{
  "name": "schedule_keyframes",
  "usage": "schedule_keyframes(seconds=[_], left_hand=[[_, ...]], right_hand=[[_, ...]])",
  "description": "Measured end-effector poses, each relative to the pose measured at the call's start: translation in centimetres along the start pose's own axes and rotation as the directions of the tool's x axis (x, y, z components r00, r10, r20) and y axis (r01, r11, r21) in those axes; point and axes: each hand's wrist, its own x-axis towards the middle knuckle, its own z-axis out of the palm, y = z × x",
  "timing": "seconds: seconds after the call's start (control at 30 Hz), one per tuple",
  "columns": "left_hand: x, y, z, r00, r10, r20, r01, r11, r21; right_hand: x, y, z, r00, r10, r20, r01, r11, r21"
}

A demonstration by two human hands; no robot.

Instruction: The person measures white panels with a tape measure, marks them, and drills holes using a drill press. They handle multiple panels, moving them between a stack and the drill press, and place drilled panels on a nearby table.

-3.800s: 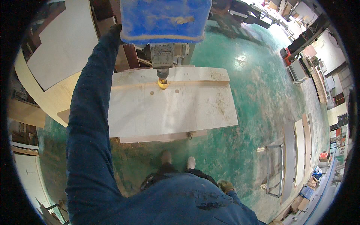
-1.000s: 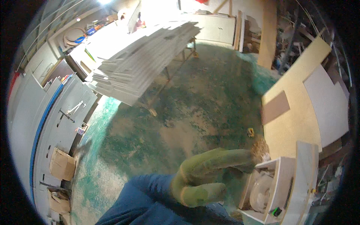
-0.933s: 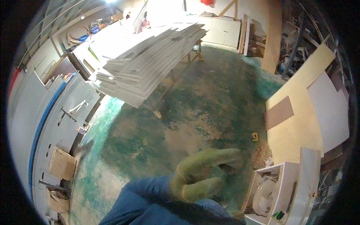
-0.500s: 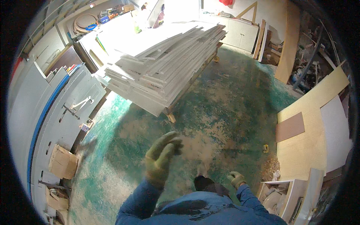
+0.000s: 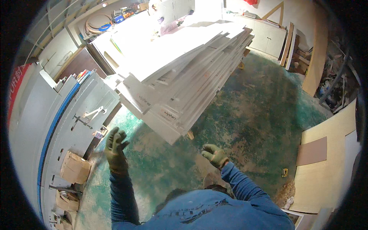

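A tall stack of white sheet panels [image 5: 180, 92] lies ahead of me, its edges uneven and its near corner pointing toward me. My left hand [image 5: 116, 153], in a dull green work glove, is raised left of that corner, fingers apart and nothing in it. My right hand [image 5: 215, 156], gloved alike, hovers right of the same corner with fingers loosely bent and thumb apart; no object shows in it. Neither hand touches the panels. At the stack's far end, in glare, a person [image 5: 168, 27] is partly visible beside an upright white panel [image 5: 174, 9].
A long grey machine [image 5: 57, 126] with a blue strip runs along the left, cardboard boxes [image 5: 75, 167] beside it. Large boards [image 5: 333, 130] lean at the right. A yellow tool [image 5: 285, 173] lies near wood shavings [image 5: 286, 191]. White cabinets [image 5: 264, 36] stand at the back.
I am closer to the stack, which looms larger. My left hand has moved left with its fingers spreading; my right hand has risen forward and left. An upright panel beside the person now shows more clearly.
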Motion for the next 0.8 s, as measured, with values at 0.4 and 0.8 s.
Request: schedule_keyframes(seconds=[0.4,0.8], left_hand=[[41.3,-13.4,-3.1,0.981,0.15,0.122,-0.175,0.959,0.225],[66.9,-21.8,7.9,0.948,-0.184,0.258,0.228,0.961,-0.153]], right_hand=[[14.9,-16.0,3.2,0.879,-0.433,-0.201,0.453,0.889,0.063],[27.4,-25.7,12.5,0.908,-0.296,-0.296,-0.009,0.693,-0.721]])
